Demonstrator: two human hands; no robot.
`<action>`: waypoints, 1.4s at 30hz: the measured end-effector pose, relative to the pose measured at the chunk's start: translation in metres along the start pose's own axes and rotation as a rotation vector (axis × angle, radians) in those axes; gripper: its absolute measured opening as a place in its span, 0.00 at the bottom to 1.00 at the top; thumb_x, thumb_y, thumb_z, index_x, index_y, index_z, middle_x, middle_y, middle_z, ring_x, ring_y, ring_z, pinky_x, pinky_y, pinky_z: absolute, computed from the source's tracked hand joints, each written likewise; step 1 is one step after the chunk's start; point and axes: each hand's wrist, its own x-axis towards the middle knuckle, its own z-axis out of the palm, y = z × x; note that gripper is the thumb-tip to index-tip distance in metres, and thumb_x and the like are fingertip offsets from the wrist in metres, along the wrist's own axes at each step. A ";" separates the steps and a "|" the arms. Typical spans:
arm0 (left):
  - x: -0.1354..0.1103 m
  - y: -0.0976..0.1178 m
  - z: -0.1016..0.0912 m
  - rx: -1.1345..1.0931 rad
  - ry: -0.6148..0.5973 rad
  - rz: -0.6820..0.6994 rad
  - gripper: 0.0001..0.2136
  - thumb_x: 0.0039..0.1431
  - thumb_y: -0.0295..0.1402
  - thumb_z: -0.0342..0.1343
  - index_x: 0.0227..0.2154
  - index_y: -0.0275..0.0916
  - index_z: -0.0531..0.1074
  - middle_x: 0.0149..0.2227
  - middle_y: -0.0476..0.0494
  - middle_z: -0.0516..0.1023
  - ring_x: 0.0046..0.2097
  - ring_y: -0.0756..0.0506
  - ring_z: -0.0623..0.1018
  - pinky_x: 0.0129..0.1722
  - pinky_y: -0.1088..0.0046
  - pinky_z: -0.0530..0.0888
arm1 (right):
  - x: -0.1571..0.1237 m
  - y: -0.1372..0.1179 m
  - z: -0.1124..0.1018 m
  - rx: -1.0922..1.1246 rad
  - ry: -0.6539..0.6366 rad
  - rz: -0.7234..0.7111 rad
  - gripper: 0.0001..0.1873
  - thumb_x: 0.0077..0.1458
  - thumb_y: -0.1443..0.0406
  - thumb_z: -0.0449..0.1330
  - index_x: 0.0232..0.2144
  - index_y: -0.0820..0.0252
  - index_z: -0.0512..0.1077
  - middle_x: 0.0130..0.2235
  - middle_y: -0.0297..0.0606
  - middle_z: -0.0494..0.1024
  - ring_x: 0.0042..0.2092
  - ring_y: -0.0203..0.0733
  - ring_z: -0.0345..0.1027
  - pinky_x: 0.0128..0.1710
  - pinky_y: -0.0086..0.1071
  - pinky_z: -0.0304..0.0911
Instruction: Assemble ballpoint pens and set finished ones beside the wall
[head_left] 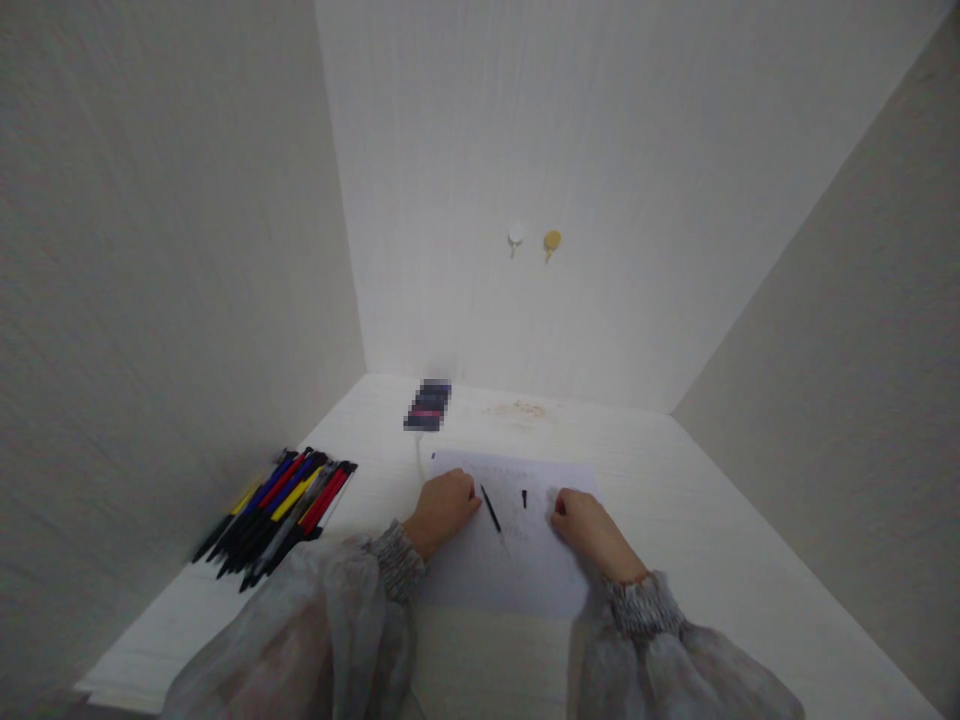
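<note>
So both my hands are down on the sheet of paper (517, 570) that's lying flat on the white table (712, 520) in front of me. My left hand (444, 508) is curled into a loose fist at the paper's left side, fingers tucked together, not gripping anything that I can see. Just beside it, to its right, there's a thin black pen part (490, 508) lying at a slant on the paper, close to my knuckles but I can't tell if it's actually touching. A much smaller black bit (524, 497) sits a little farther right, between my two hands. My right hand (586, 528) is also curled, fingers bent in and resting on the paper, empty as far as I can make out. Off to the left near the wall is a bundle of pens (279, 512), black barrels with red, blue and yellow mixed in. Farther back there's a blurred-out dark object (427, 405), and two little hooks (534, 240) are stuck on the back wall.
</note>
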 end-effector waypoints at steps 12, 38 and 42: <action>-0.001 0.003 -0.002 -0.026 0.090 0.033 0.11 0.53 0.39 0.45 0.28 0.37 0.69 0.33 0.45 0.70 0.35 0.47 0.71 0.32 0.73 0.64 | -0.001 -0.009 -0.005 0.022 0.093 -0.025 0.13 0.50 0.60 0.49 0.33 0.61 0.68 0.31 0.42 0.74 0.35 0.41 0.67 0.30 0.29 0.54; -0.005 0.015 0.007 -0.111 -0.023 0.238 0.09 0.47 0.38 0.54 0.29 0.39 0.67 0.34 0.46 0.70 0.38 0.47 0.68 0.35 0.74 0.63 | -0.006 -0.024 0.006 -0.036 0.026 -0.190 0.08 0.49 0.70 0.49 0.32 0.62 0.66 0.35 0.40 0.71 0.37 0.38 0.64 0.35 0.29 0.52; -0.006 0.017 0.005 -0.112 -0.003 0.224 0.09 0.49 0.39 0.53 0.29 0.38 0.67 0.34 0.46 0.70 0.38 0.47 0.69 0.35 0.74 0.63 | -0.007 -0.007 -0.013 -0.050 0.148 -0.043 0.09 0.53 0.65 0.46 0.31 0.61 0.65 0.33 0.40 0.72 0.36 0.39 0.66 0.31 0.29 0.53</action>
